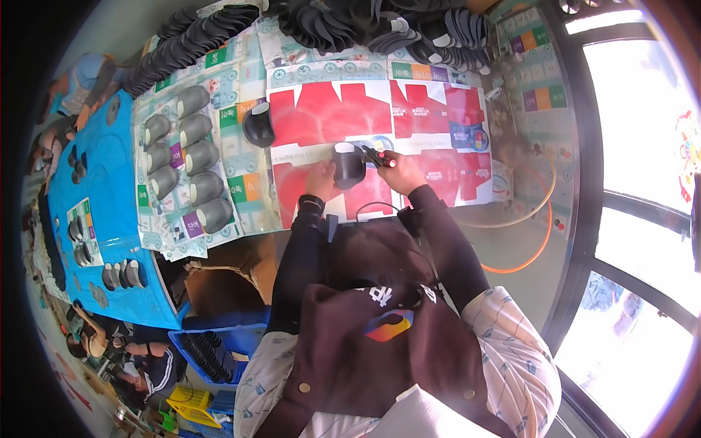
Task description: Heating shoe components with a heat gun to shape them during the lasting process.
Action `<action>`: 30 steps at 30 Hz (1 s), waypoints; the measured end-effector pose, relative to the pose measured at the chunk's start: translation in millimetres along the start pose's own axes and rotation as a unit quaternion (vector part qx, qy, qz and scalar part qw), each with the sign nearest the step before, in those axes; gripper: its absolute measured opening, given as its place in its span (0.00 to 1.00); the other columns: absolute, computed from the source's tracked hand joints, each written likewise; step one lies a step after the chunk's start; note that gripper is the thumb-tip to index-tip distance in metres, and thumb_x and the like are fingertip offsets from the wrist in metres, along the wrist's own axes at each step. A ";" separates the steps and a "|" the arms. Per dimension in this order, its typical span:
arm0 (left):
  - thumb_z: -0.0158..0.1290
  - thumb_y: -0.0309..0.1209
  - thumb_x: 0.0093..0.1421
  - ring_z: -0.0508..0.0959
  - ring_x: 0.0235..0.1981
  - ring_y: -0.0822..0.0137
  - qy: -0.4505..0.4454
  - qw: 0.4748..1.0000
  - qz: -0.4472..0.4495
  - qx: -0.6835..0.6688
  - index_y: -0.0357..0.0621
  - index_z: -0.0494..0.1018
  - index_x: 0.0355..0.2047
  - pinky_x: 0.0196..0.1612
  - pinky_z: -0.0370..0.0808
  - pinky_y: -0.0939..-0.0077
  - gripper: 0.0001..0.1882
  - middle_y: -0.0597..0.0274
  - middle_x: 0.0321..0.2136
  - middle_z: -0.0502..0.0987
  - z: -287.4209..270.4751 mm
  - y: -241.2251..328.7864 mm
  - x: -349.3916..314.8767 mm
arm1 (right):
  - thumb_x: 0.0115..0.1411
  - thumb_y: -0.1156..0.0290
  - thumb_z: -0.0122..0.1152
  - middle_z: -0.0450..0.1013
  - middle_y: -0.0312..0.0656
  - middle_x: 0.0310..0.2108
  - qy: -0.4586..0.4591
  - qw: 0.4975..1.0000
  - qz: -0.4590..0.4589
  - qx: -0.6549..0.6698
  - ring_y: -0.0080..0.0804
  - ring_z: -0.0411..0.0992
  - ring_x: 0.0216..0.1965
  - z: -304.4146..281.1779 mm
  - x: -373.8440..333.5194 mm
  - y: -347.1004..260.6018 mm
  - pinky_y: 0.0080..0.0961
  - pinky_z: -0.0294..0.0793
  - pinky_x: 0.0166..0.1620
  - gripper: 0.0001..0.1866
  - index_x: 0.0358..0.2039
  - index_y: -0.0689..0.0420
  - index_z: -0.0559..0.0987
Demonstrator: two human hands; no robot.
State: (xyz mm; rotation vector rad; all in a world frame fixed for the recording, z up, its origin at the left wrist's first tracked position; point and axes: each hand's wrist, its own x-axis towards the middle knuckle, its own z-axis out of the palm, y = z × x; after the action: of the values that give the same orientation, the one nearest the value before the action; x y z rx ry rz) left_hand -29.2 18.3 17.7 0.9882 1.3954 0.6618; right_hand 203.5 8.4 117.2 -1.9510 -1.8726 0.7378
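My left hand (322,179) is closed on the side of a dark grey, rounded, cap-like piece (350,171) with a pale patch at its far end. My right hand (403,174) is closed around a small black and red hand tool (379,156), whose tip is beside the piece's upper right edge; whether it touches cannot be told. Both hands are above red and white printed sheets (332,117) on the table. Another dark piece (258,125) rests at the left edge of those sheets. Further left, several similar pieces (201,157) sit in two columns.
Dark curved parts (321,29) are piled along the table's far side. Orange hose (537,248) loops at the right, near a window (628,109). A blue-covered table (109,190) stands left, with people (150,365) beyond. Blue crate (252,337) with dark parts is below.
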 end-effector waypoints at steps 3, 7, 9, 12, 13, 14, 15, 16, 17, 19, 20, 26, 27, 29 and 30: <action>0.55 0.39 0.67 0.82 0.36 0.64 -0.005 0.998 -0.036 -0.043 0.36 0.73 0.52 0.35 0.82 0.70 0.20 0.54 0.39 0.80 2.9 -2.2 -0.9 | 0.49 0.57 0.65 0.77 0.49 0.24 -0.030 0.998 0.019 0.042 0.48 0.77 0.27 -3.1 -6.8 -13.8 0.42 0.75 0.30 0.16 0.36 0.49 0.86; 0.55 0.39 0.67 0.81 0.37 0.66 0.011 0.999 -0.003 0.030 0.35 0.73 0.51 0.34 0.81 0.74 0.20 0.55 0.39 0.80 4.3 -12.3 6.8 | 0.51 0.63 0.61 0.77 0.56 0.27 -0.024 0.999 0.032 0.020 0.58 0.77 0.32 -5.6 4.7 -13.5 0.48 0.77 0.36 0.14 0.36 0.56 0.83; 0.55 0.38 0.67 0.81 0.36 0.67 0.020 0.999 -0.015 0.027 0.35 0.74 0.50 0.34 0.80 0.74 0.19 0.56 0.38 0.80 7.3 -19.1 10.5 | 0.52 0.65 0.60 0.77 0.57 0.28 -0.026 0.997 0.050 0.050 0.61 0.76 0.33 -18.9 0.2 -11.6 0.49 0.77 0.37 0.13 0.36 0.58 0.82; 0.55 0.37 0.67 0.81 0.34 0.69 0.035 0.998 -0.014 0.042 0.35 0.74 0.48 0.33 0.80 0.75 0.17 0.58 0.38 0.80 9.7 -28.7 16.0 | 0.53 0.66 0.59 0.76 0.60 0.29 -0.054 0.994 0.066 0.067 0.63 0.75 0.35 -22.8 -8.6 -2.8 0.50 0.76 0.38 0.12 0.35 0.59 0.81; 0.55 0.37 0.67 0.81 0.33 0.70 0.042 0.997 -0.002 0.062 0.35 0.75 0.48 0.33 0.80 0.75 0.17 0.59 0.37 0.80 9.1 -34.4 18.8 | 0.54 0.66 0.59 0.76 0.60 0.29 -0.047 0.996 0.037 0.064 0.63 0.75 0.35 -21.1 -14.6 -3.6 0.51 0.75 0.38 0.12 0.35 0.59 0.81; 0.55 0.37 0.67 0.81 0.33 0.70 0.043 0.997 -0.004 0.061 0.35 0.75 0.48 0.33 0.80 0.75 0.17 0.59 0.37 0.80 9.3 -39.6 22.5 | 0.54 0.66 0.58 0.76 0.61 0.30 -0.039 0.997 0.007 0.060 0.63 0.75 0.36 -19.5 -18.4 -4.2 0.51 0.75 0.39 0.12 0.35 0.59 0.80; 0.55 0.37 0.68 0.81 0.32 0.70 0.050 0.997 0.017 0.059 0.35 0.75 0.48 0.33 0.80 0.75 0.17 0.59 0.37 0.80 9.4 -44.6 24.7 | 0.55 0.65 0.58 0.76 0.61 0.30 -0.072 0.994 0.041 0.073 0.63 0.75 0.37 -23.0 -18.3 -13.0 0.51 0.74 0.39 0.12 0.36 0.59 0.80; 0.55 0.36 0.68 0.81 0.31 0.70 0.057 0.996 0.038 0.057 0.35 0.75 0.48 0.33 0.80 0.75 0.16 0.59 0.37 0.81 9.0 -49.6 26.1 | 0.55 0.65 0.58 0.76 0.61 0.30 -0.075 0.994 0.042 0.073 0.63 0.75 0.37 -21.6 -16.4 -15.3 0.51 0.74 0.39 0.12 0.36 0.59 0.80; 0.55 0.36 0.68 0.81 0.31 0.70 0.058 0.996 0.035 0.057 0.35 0.75 0.48 0.33 0.80 0.75 0.16 0.59 0.37 0.81 7.0 -54.4 27.1 | 0.55 0.65 0.58 0.76 0.61 0.30 -0.072 0.992 0.054 0.085 0.63 0.75 0.37 -20.0 -12.4 -16.7 0.51 0.74 0.39 0.12 0.36 0.58 0.80; 0.55 0.45 0.64 0.83 0.34 0.61 0.038 0.999 0.002 0.033 0.38 0.77 0.48 0.37 0.77 0.66 0.23 0.54 0.37 0.83 6.4 -52.3 27.1 | 0.55 0.65 0.57 0.75 0.62 0.30 -0.045 0.990 0.071 0.109 0.64 0.74 0.37 -24.6 -11.8 -18.1 0.52 0.74 0.39 0.13 0.37 0.58 0.79; 0.55 0.45 0.64 0.83 0.34 0.61 0.037 0.999 0.000 0.033 0.38 0.77 0.48 0.37 0.77 0.66 0.23 0.54 0.37 0.83 7.1 -51.3 25.5 | 0.55 0.65 0.57 0.75 0.62 0.30 -0.046 0.990 0.072 0.109 0.64 0.74 0.37 -23.5 -15.9 -12.0 0.52 0.74 0.39 0.13 0.37 0.58 0.79; 0.54 0.44 0.67 0.82 0.33 0.64 0.039 0.999 -0.033 -0.013 0.36 0.76 0.51 0.35 0.79 0.69 0.23 0.53 0.41 0.82 9.3 -39.2 20.7 | 0.55 0.66 0.57 0.77 0.61 0.32 -0.083 0.992 0.054 0.084 0.64 0.75 0.38 -26.3 -40.3 -27.4 0.53 0.74 0.40 0.13 0.38 0.58 0.80; 0.53 0.43 0.67 0.83 0.34 0.64 0.043 0.998 -0.048 -0.004 0.36 0.75 0.52 0.35 0.80 0.70 0.23 0.52 0.42 0.82 7.2 -43.5 22.7 | 0.55 0.66 0.57 0.77 0.61 0.32 -0.083 0.991 0.054 0.086 0.64 0.75 0.38 -27.4 -38.1 -33.9 0.53 0.74 0.40 0.13 0.38 0.58 0.80; 0.53 0.43 0.68 0.83 0.35 0.64 0.047 0.997 -0.063 0.006 0.35 0.75 0.53 0.35 0.80 0.70 0.23 0.51 0.43 0.81 3.0 -52.2 25.9 | 0.55 0.66 0.57 0.77 0.61 0.35 -0.108 0.983 0.114 0.098 0.62 0.76 0.40 -28.7 -29.8 -39.8 0.49 0.75 0.43 0.15 0.41 0.59 0.81; 0.53 0.42 0.68 0.83 0.36 0.64 0.034 0.998 -0.043 -0.023 0.35 0.75 0.53 0.36 0.81 0.70 0.23 0.51 0.44 0.81 2.0 -54.8 27.7 | 0.55 0.66 0.57 0.77 0.61 0.35 -0.106 0.983 0.114 0.099 0.62 0.76 0.40 -27.3 -27.6 -35.1 0.49 0.75 0.43 0.15 0.41 0.59 0.81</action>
State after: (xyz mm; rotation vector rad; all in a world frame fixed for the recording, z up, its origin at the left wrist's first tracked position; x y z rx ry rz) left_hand -33.5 16.2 -43.6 0.8711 1.4682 0.6666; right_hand 190.7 -13.3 163.1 -2.0428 -1.6271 1.1962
